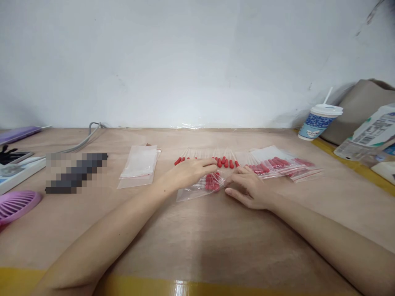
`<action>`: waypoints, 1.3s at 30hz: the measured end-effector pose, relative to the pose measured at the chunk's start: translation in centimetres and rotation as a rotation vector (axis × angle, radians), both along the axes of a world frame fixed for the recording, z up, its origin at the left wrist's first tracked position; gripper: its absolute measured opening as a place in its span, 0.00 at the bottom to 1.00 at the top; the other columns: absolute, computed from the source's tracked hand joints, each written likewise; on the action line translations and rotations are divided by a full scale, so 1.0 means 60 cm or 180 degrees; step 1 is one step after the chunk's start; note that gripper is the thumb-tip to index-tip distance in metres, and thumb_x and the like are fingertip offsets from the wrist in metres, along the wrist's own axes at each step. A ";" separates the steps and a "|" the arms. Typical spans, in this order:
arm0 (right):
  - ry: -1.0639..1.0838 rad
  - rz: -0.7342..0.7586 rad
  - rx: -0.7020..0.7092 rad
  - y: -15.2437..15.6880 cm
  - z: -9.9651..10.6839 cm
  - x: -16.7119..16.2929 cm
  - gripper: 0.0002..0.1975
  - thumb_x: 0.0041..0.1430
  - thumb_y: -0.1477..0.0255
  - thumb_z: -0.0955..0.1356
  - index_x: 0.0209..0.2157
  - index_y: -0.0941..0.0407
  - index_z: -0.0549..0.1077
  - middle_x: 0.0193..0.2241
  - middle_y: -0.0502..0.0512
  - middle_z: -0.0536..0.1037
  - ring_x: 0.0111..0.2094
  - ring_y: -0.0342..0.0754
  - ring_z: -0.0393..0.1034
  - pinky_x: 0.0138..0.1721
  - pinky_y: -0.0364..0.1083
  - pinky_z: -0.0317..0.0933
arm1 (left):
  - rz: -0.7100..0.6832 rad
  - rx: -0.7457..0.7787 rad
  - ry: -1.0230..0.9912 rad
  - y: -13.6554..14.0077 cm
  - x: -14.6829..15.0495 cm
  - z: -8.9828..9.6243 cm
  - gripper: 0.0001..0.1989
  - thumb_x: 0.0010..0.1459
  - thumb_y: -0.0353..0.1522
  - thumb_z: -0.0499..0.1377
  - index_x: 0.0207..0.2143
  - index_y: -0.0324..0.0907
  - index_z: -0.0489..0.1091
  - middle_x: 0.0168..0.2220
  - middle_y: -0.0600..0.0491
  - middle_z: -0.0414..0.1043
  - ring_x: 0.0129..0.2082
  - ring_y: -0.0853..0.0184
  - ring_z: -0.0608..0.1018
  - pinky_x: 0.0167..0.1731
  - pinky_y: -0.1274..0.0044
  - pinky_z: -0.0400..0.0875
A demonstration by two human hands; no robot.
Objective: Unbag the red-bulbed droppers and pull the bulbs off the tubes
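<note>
A clear plastic bag (pixel 191 194) lies at the middle of the table with several red-tipped sticks (pixel 212 181) in it. Over its upper edge reaches my left hand (pixel 196 170), fingers closed together on the plastic and the thumb hidden. At the bag's right end is my right hand (pixel 249 187), its fingers bent and its thumb apart from them. A bent fingertip touches or nearly touches the plastic. Behind both hands, loose red-tipped sticks (pixel 226 162) lie in a row with their pale shafts pointing to the wall.
Flat plastic bags (pixel 140 162) are stacked on the left. Filled bags (pixel 277 162) overlap on the right. Farther right stand a lidded paper cup (pixel 319 121) and a plastic package (pixel 367 131). A pink fan (pixel 18 205), a power strip (pixel 27 174) and a grey cable (pixel 80 144) occupy the left side.
</note>
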State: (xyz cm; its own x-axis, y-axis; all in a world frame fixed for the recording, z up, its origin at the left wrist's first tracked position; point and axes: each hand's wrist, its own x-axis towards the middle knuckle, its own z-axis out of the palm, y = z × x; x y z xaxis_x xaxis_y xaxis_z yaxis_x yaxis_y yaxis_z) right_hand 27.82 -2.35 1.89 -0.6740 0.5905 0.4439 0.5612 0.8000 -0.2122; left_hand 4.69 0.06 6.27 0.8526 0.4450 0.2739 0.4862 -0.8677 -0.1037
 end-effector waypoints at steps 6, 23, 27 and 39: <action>0.0329 0.0021 -0.0602 0.006 -0.004 -0.010 0.12 0.61 0.70 0.58 0.37 0.54 0.72 0.33 0.53 0.74 0.35 0.46 0.63 0.40 0.47 0.54 | 0.0035 -0.0841 -0.0821 -0.025 -0.018 -0.042 0.18 0.61 0.34 0.50 0.53 0.44 0.59 0.51 0.48 0.65 0.49 0.64 0.69 0.48 0.72 0.65; 0.0805 -0.0600 -0.1183 0.023 -0.017 -0.037 0.09 0.52 0.68 0.66 0.36 0.56 0.70 0.31 0.53 0.70 0.30 0.44 0.63 0.31 0.44 0.58 | 0.0158 -0.1266 -0.1545 -0.031 -0.031 -0.074 0.21 0.55 0.37 0.58 0.51 0.43 0.61 0.48 0.49 0.68 0.48 0.64 0.70 0.48 0.71 0.64; 0.1102 -0.0527 -0.1408 0.022 -0.013 -0.044 0.12 0.49 0.70 0.67 0.37 0.55 0.68 0.32 0.51 0.72 0.29 0.43 0.64 0.31 0.43 0.59 | 0.0198 -0.1206 -0.1612 -0.029 -0.031 -0.078 0.20 0.54 0.37 0.59 0.49 0.42 0.63 0.45 0.48 0.69 0.45 0.64 0.71 0.45 0.71 0.66; 0.0767 -0.0580 -0.1407 0.018 -0.006 -0.050 0.06 0.52 0.70 0.66 0.32 0.57 0.68 0.31 0.52 0.73 0.33 0.45 0.66 0.34 0.44 0.59 | 0.0261 -0.1223 -0.1532 -0.027 -0.032 -0.077 0.19 0.55 0.37 0.58 0.49 0.43 0.63 0.46 0.48 0.68 0.46 0.63 0.70 0.46 0.70 0.65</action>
State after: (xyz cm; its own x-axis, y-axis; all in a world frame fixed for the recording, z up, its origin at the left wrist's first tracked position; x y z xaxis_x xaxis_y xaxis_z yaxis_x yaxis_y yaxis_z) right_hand 24.84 -1.29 1.55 -0.4528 0.8541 0.2558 0.5765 0.4993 -0.6468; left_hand 2.78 -1.55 1.63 0.6322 0.6470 0.4263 0.4674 -0.7573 0.4561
